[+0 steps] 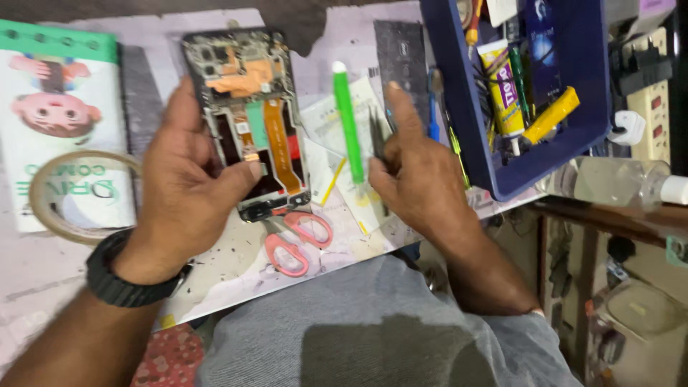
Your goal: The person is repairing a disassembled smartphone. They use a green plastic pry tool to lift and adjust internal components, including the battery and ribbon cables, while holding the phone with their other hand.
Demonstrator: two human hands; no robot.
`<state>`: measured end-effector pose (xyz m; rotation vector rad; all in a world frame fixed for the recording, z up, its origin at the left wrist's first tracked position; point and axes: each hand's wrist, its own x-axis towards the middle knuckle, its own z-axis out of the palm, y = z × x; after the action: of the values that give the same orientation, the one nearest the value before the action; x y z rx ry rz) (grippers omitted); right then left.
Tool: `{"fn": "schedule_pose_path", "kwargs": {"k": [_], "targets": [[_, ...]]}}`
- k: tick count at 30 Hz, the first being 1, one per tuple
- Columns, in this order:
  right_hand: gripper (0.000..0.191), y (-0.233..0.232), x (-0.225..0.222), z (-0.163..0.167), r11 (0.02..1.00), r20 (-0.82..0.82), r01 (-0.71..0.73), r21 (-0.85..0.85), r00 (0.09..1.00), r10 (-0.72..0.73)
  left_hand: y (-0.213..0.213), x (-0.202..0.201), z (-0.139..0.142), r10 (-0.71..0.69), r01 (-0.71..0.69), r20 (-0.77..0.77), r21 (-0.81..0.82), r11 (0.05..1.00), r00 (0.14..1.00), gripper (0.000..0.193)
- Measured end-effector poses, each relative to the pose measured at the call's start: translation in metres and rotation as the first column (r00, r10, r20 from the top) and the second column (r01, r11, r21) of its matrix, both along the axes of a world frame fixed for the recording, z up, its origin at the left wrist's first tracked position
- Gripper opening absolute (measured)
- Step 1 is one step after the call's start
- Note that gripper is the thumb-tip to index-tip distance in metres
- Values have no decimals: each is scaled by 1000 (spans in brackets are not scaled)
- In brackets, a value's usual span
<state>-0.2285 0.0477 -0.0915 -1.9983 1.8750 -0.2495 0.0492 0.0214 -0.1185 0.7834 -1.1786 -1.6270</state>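
My left hand (188, 188) holds an opened phone (247, 115) with its back cover off, thumb pressed on the lower middle of it. Its circuit board, orange flex cables and a green patch are exposed. My right hand (416, 175) grips dark metal tweezers (378, 136), index finger stretched along them, tips pointing away from me. A green pry tool with a white tip (347, 129) lies on papers between the two hands. Pink-handled scissors (295, 240) lie just below the phone.
A blue plastic tray (459, 115) at the right holds glue tubes, a yellow tool and screwdrivers. A tape roll (54, 190) lies at the left on a printed box. A clear bottle (616, 183) and a power strip (656, 93) sit at the far right.
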Motion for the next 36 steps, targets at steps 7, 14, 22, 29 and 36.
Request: {"fn": "schedule_pose_path", "kwargs": {"k": [7,14,22,29,36], "targets": [[92,8,-7,33,958,515,-62,-280,832,205,-5,-4,-2,-38,41,-87,33,999,996,84],[91,-26,23,16,777,211,-314,-546,846,490,-6,-5,-5,-49,51,-69,35,998,996,90],[82,-40,34,18,727,72,-368,-580,866,495,-7,-4,-5,-58,59,-36,43,997,998,90],[80,-40,31,15,722,24,-410,-557,861,508,-6,-5,-7,-37,37,9,25,999,999,88],[80,-40,33,12,723,19,-411,-556,863,506,-7,-4,-5,-40,41,-22,65,997,999,89]]}}
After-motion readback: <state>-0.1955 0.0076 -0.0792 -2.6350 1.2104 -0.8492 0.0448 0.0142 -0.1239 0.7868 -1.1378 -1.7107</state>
